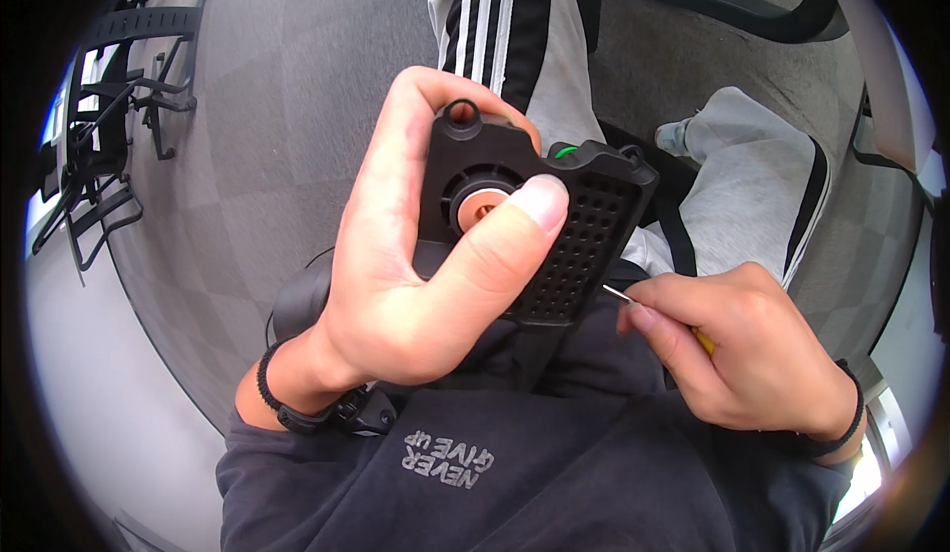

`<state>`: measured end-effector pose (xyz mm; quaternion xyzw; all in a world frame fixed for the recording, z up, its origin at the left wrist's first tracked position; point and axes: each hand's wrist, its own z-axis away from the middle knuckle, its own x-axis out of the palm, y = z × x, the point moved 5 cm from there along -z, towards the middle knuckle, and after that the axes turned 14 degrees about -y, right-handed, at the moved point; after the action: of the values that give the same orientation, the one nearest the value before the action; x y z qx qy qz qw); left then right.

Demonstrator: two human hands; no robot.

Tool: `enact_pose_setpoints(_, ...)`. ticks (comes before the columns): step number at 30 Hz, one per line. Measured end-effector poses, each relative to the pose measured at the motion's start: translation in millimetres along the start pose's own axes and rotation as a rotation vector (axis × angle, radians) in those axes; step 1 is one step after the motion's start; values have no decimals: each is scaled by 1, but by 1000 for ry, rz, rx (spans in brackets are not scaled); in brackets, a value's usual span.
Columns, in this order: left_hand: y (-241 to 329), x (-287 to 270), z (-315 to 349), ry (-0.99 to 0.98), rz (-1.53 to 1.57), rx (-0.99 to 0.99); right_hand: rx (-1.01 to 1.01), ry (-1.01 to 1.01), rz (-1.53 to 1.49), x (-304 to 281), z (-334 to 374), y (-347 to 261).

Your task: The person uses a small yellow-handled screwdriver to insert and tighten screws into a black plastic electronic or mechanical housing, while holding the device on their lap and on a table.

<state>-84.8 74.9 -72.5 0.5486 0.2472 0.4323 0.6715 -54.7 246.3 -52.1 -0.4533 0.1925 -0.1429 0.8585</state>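
My left hand (406,285) holds up a black plastic housing (584,245) in front of my chest. Its thumb presses across the front face, and the fingers wrap behind. The housing has a round copper-coloured hub (481,210), a panel with rows of small holes, a ring-shaped lug at the upper left corner and a bit of green at the top edge. My right hand (747,344) is closed round a small screwdriver (616,293); a thin metal shaft and some yellow handle show. The shaft's tip points at the housing's lower right side, apparently just apart from it.
My legs in grey trousers (772,171) with black side panels are stretched out beyond the housing. Black metal-framed chairs (148,23) stand at the far left on grey carpet (267,87). A curved black furniture base (782,23) lies at the upper right.
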Motion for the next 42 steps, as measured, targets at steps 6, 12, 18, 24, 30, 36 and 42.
enact_pose_setpoints(6,-4,-2,-1,-8,100,-96,-78,-13,27,3,-4,12)
enact_pose_setpoints(12,-6,1,-2,-59,39,-160,-190,25,-88,10,-3,19)
enact_pose_setpoints(18,-9,9,0,-100,-85,-202,-104,-44,28,15,0,19)
enact_pose_setpoints(24,-10,8,-3,-135,87,-232,-299,-92,-46,15,-1,26)
enact_pose_setpoints(30,-9,6,0,-137,152,-249,-377,-50,-123,20,-1,26)
enact_pose_setpoints(36,-8,5,-1,-47,17,-193,-185,1,-80,19,-2,29)
enact_pose_setpoints(42,-5,5,-1,-78,60,-183,-371,-39,-33,15,-5,27)
